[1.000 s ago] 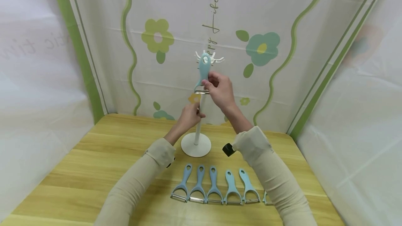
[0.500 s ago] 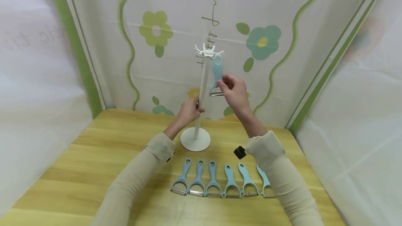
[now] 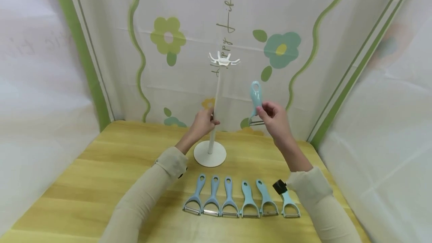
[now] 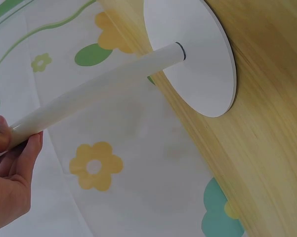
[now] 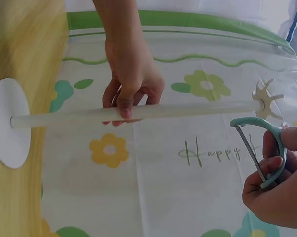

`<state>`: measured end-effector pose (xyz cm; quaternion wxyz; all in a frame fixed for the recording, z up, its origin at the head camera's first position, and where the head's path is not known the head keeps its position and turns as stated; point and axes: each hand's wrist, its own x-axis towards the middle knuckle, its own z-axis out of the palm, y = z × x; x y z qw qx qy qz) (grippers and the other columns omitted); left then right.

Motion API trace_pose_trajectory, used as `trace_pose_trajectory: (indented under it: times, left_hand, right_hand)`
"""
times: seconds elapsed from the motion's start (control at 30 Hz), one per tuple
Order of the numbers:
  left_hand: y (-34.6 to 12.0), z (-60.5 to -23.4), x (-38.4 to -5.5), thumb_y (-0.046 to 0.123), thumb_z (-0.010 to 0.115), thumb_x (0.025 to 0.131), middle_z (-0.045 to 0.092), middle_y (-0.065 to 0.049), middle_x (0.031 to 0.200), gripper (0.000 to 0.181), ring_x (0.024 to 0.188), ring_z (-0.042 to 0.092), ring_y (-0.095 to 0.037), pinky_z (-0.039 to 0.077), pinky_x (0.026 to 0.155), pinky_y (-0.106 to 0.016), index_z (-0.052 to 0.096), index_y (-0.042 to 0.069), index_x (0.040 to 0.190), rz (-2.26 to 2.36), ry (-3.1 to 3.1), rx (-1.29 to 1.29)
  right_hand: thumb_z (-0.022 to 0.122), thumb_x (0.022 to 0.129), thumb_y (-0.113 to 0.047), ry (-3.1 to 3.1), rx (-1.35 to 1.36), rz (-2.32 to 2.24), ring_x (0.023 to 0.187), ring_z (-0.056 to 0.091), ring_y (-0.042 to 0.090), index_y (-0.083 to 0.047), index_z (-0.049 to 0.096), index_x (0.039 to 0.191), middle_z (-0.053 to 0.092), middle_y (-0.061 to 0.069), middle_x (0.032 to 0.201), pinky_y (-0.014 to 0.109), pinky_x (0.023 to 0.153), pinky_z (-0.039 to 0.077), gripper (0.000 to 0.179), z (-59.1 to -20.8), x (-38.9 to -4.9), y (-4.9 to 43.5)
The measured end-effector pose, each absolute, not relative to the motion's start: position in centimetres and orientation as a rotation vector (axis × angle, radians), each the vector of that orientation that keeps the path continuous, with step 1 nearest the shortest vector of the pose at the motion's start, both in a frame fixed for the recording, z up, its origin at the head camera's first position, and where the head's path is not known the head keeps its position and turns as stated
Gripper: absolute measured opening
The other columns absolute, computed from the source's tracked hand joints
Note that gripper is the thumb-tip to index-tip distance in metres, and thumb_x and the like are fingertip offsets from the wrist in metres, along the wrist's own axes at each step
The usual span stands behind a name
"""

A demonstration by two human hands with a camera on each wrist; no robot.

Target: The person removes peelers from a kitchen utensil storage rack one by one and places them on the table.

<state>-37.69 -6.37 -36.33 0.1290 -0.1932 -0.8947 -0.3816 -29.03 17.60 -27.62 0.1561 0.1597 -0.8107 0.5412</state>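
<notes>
My left hand (image 3: 203, 123) grips the pole of a white hook stand (image 3: 217, 93) about midway up, thumb and fingers round it. The stand's round base (image 4: 202, 59) rests on the table, and several bare hooks (image 5: 268, 98) fan out at its top. Off to the right of the pole, my right hand (image 3: 277, 120) pinches a light blue peeler (image 3: 255, 95) low on its handle, near the blade. That peeler is upright in the air, holed handle end up and blade down. The right wrist view shows its curved frame and metal blade (image 5: 250, 152) beside my fingers.
Several more peelers lie in a row on the wooden table (image 3: 84, 183) in front of the stand, greyer blue ones (image 3: 212, 198) at left and lighter ones (image 3: 249, 200) at right. A flower-printed curtain (image 3: 192, 85) closes off the back.
My right hand has carried the peeler away from the hooks, to the right and lower. The left hand stays on the pole. The rightmost peeler on the table now shows more from behind my sleeve.
</notes>
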Motion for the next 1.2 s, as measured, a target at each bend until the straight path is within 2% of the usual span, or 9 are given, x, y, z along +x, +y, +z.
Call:
trace_pose_trajectory:
  times: [0.17, 0.4, 0.7, 1.0, 1.2]
  left_hand:
    - [-6.4, -36.5, -37.4, -0.002, 0.067, 0.091, 0.075, -0.016, 0.099, 0.017, 0.092, 0.075, -0.026, 0.063, 0.074, -0.035, 0.064, -0.003, 0.108, -1.149, -2.588, -0.573]
    - [-6.4, -36.7, -37.5, -0.001, 0.069, 0.09, 0.074, -0.016, 0.099, 0.02, 0.092, 0.075, -0.025, 0.063, 0.074, -0.035, 0.064, -0.003, 0.11, -1.132, -2.583, -0.571]
    - [-6.3, -36.7, -37.6, -0.001, 0.069, 0.09, 0.074, -0.014, 0.096, 0.016, 0.091, 0.075, -0.024, 0.063, 0.072, -0.034, 0.065, -0.003, 0.105, -1.124, -2.589, -0.548]
    - [-6.2, -36.5, -37.5, 0.003, 0.07, 0.091, 0.073, -0.014, 0.094, 0.013, 0.089, 0.075, -0.024, 0.062, 0.07, -0.033, 0.064, -0.001, 0.102, -1.101, -2.599, -0.542]
    - [-6.3, -36.7, -37.5, 0.004, 0.071, 0.091, 0.074, -0.014, 0.093, 0.013, 0.087, 0.075, -0.024, 0.062, 0.07, -0.033, 0.065, -0.001, 0.101, -1.101, -2.583, -0.548]
  right_hand:
    - [0.059, 0.101, -0.021, -2.354, 0.389, 1.538, 0.084, 0.054, 0.007, 0.011, 0.061, 0.112, 0.059, -0.01, 0.089, 0.017, 0.074, 0.049, 0.034, -29.1, -27.9, 19.9]
    - [0.06, 0.101, -0.021, -2.392, 0.344, 1.546, 0.085, 0.054, 0.004, 0.01, 0.059, 0.111, 0.058, -0.013, 0.088, 0.018, 0.075, 0.049, 0.032, -31.2, -26.2, 22.9]
    - [0.06, 0.101, -0.017, -2.44, 0.306, 1.521, 0.08, 0.057, 0.002, 0.012, 0.059, 0.111, 0.06, -0.016, 0.085, 0.019, 0.072, 0.052, 0.031, -33.7, -25.0, 25.5]
    - [0.059, 0.101, -0.013, -2.471, 0.311, 1.588, 0.084, 0.064, -0.003, 0.014, 0.058, 0.11, 0.07, -0.019, 0.087, 0.019, 0.073, 0.055, 0.029, -36.1, -23.9, 27.5]
    - [0.057, 0.102, -0.015, -2.524, 0.261, 1.597, 0.085, 0.064, -0.003, 0.014, 0.056, 0.115, 0.07, -0.019, 0.09, 0.019, 0.074, 0.056, 0.031, -37.5, -23.2, 28.6]
